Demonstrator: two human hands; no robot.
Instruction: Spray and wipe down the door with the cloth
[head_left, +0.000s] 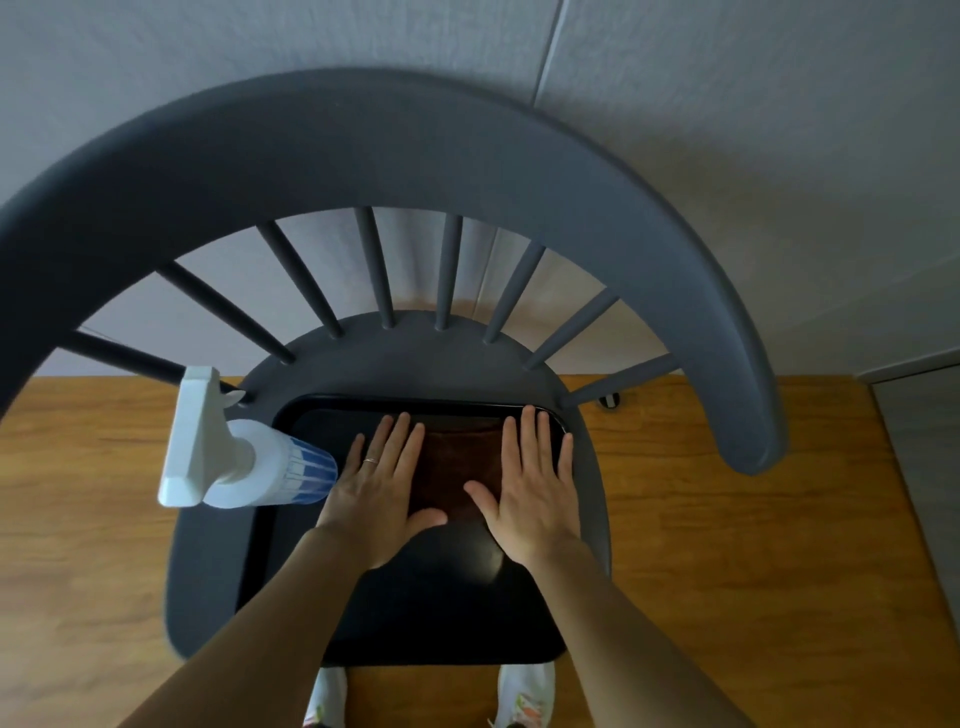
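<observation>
- Cloth (451, 480), dark brown and soft-looking, lies flat on a black tray (322, 426) set on the grey chair (415, 156) seat.
- Left hand (382, 491) and right hand (532, 488) rest palm-down, fingers spread, one on each side edge of it, grasping nothing.
- Spray bottle (244, 457), clear with blue markings and a white trigger head, stands at the tray's left edge, beside the left hand.
- Wooden floor (727, 519) lies below.

Left hand (379, 499), right hand (530, 493) flat on brown cloth (452, 478); spray bottle (244, 457) beside.
</observation>
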